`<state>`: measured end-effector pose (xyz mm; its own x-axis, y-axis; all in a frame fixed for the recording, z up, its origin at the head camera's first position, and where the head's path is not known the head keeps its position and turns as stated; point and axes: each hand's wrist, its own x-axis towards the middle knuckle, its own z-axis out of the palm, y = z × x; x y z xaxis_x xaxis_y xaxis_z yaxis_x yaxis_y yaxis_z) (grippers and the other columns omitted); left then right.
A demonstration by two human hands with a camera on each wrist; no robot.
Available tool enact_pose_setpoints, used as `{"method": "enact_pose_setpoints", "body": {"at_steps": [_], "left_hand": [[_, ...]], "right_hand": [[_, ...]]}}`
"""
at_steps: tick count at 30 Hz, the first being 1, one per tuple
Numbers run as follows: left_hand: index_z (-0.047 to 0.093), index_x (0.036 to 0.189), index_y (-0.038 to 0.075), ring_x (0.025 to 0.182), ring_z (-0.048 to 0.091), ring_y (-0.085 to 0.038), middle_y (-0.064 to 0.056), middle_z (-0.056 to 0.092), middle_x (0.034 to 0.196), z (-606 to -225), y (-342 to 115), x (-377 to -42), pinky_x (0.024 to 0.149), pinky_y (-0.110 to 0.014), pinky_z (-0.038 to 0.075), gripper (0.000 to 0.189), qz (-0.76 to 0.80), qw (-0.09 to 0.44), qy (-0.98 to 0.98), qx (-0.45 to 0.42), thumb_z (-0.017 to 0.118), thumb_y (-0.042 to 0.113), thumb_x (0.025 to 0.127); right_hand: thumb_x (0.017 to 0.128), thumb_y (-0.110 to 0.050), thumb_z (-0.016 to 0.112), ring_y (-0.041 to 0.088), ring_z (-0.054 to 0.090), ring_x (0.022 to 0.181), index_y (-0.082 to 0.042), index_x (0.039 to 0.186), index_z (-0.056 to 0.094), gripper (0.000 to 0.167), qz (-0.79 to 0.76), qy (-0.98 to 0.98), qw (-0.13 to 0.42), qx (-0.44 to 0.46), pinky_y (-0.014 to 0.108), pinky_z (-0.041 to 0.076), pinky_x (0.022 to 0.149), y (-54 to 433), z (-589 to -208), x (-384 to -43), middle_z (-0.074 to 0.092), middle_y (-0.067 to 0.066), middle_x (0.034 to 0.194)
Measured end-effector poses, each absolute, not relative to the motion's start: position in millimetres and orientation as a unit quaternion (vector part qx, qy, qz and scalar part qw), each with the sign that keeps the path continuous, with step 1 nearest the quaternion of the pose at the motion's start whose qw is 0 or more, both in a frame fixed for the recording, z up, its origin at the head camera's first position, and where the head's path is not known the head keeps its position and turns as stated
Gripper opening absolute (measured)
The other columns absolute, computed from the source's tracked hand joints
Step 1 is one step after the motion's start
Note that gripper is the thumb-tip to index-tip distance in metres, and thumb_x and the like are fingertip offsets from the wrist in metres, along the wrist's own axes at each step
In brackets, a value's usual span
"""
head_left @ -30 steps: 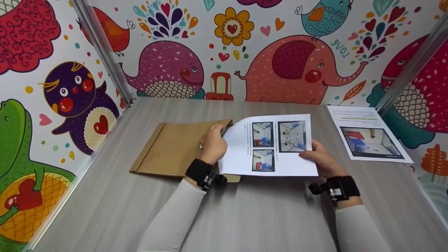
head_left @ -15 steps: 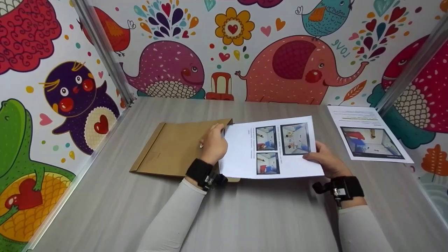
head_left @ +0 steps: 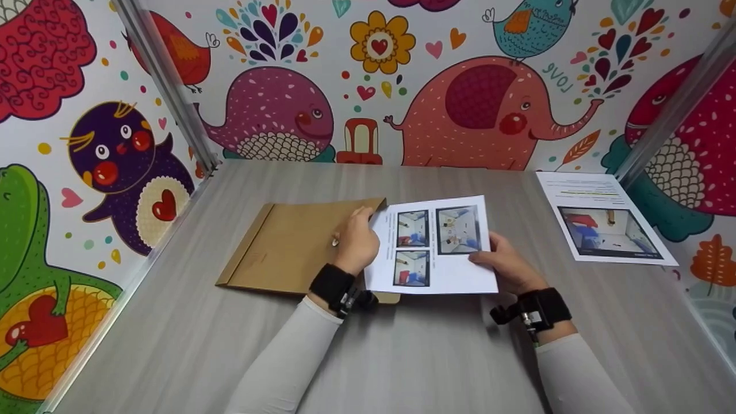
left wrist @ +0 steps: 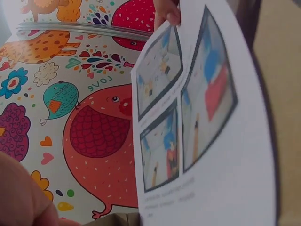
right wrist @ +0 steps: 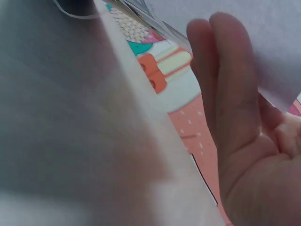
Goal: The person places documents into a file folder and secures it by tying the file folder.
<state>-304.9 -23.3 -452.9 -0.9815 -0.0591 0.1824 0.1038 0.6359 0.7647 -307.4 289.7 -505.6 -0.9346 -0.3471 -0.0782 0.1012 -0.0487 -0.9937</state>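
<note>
A brown kraft envelope (head_left: 293,247) lies on the table at centre left, its mouth facing right. My left hand (head_left: 357,241) grips it near the mouth, fingers curled over its upper side. A white printed sheet (head_left: 460,276) with several colour photos reaches out of the mouth, its left part hidden behind the hand and envelope. At the sheet's right edge my right hand (head_left: 512,264) pinches it, thumb on the printed face and fingers beneath. In the right wrist view, two fingers (right wrist: 230,70) of that hand lie extended against the sheet's underside (right wrist: 277,52).
Another printed page (head_left: 609,230) with one large photo lies flat at the table's right side. The grey wood-grain table (head_left: 431,356) is bounded by cartoon-printed walls (head_left: 471,126) at the back and both sides. A pale flap (head_left: 388,298) shows below the envelope's mouth.
The sheet shifted slightly right at first, then moved left, so less of it shows outside the envelope now. My right hand moved left with it; the left hand stays at the mouth.
</note>
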Motion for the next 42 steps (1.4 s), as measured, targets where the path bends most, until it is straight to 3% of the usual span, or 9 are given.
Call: {"method": "enact_pose_setpoints", "body": {"at_steps": [6,15,18,20,25,31,36,42], "left_hand": [[0.063,0.144,0.002,0.149,0.05,-0.036,-0.016,0.055,0.159,-451,-7,-296,0.119,-0.077,0.024,0.051,-0.409,0.065,-0.91,-0.009,0.051,-0.008,0.095],[0.061,0.146,0.001,0.15,0.046,-0.043,-0.018,0.053,0.16,-449,8,-280,0.116,-0.085,0.02,0.052,-0.407,0.057,-0.91,-0.05,0.045,-0.007,0.097],[0.06,0.146,0.001,0.152,0.045,-0.042,-0.017,0.053,0.16,-449,8,-281,0.117,-0.084,0.02,0.053,-0.403,0.053,-0.913,-0.047,0.046,-0.008,0.096],[0.06,0.147,0.001,0.152,0.044,-0.042,-0.017,0.052,0.161,-448,6,-282,0.118,-0.083,0.021,0.054,-0.404,0.052,-0.912,-0.044,0.047,-0.008,0.096],[0.06,0.147,0.001,0.152,0.045,-0.042,-0.018,0.051,0.161,-448,3,-287,0.119,-0.079,0.023,0.053,-0.409,0.058,-0.91,-0.037,0.049,-0.009,0.095],[0.06,0.147,0.001,0.15,0.047,-0.042,-0.017,0.053,0.16,-450,5,-287,0.118,-0.079,0.023,0.054,-0.403,0.061,-0.912,-0.036,0.05,-0.009,0.095],[0.06,0.147,0.001,0.151,0.046,-0.041,-0.017,0.053,0.16,-451,9,-281,0.117,-0.084,0.019,0.054,-0.399,0.057,-0.914,-0.042,0.054,-0.01,0.094],[0.062,0.145,0.0,0.15,0.047,-0.042,-0.018,0.056,0.157,-456,18,-275,0.113,-0.085,0.024,0.054,-0.382,0.069,-0.92,-0.059,0.055,-0.008,0.092]], "right_hand": [[0.092,0.005,0.063,0.02,0.075,0.104,0.014,0.154,0.036,0.068,-0.697,0.692,0.158,-0.099,0.033,0.063,0.089,262,-508,-303,0.073,0.01,0.125],[0.093,0.0,0.065,0.02,0.07,0.11,0.014,0.151,0.042,0.064,-0.655,0.731,0.167,-0.088,0.027,0.059,0.091,227,-514,-296,0.061,0.032,0.142],[0.093,-0.001,0.067,0.016,0.07,0.106,0.015,0.15,0.044,0.063,-0.653,0.737,0.156,-0.081,0.025,0.06,0.088,226,-513,-296,0.066,0.027,0.136],[0.094,-0.002,0.067,0.012,0.071,0.097,0.014,0.145,0.048,0.057,-0.664,0.731,0.148,-0.058,0.024,0.059,0.081,227,-512,-296,0.073,0.018,0.123],[0.094,0.002,0.062,0.005,0.057,0.067,0.004,0.116,0.055,0.023,-0.714,0.688,0.129,-0.006,0.021,0.048,0.059,233,-510,-296,0.065,-0.003,0.085],[0.092,0.006,0.062,0.009,0.057,0.062,-0.003,0.099,0.058,0.012,-0.717,0.687,0.118,-0.004,0.024,0.048,0.056,229,-508,-292,0.063,-0.001,0.08],[0.091,0.005,0.07,0.007,0.062,0.061,0.0,0.099,0.062,0.013,-0.693,0.713,0.111,0.01,0.021,0.055,0.059,217,-504,-289,0.066,-0.001,0.074],[0.088,0.002,0.076,0.008,0.068,0.064,0.006,0.101,0.068,0.016,-0.647,0.758,0.084,0.023,0.021,0.058,0.061,202,-500,-281,0.068,0.001,0.074]]}}
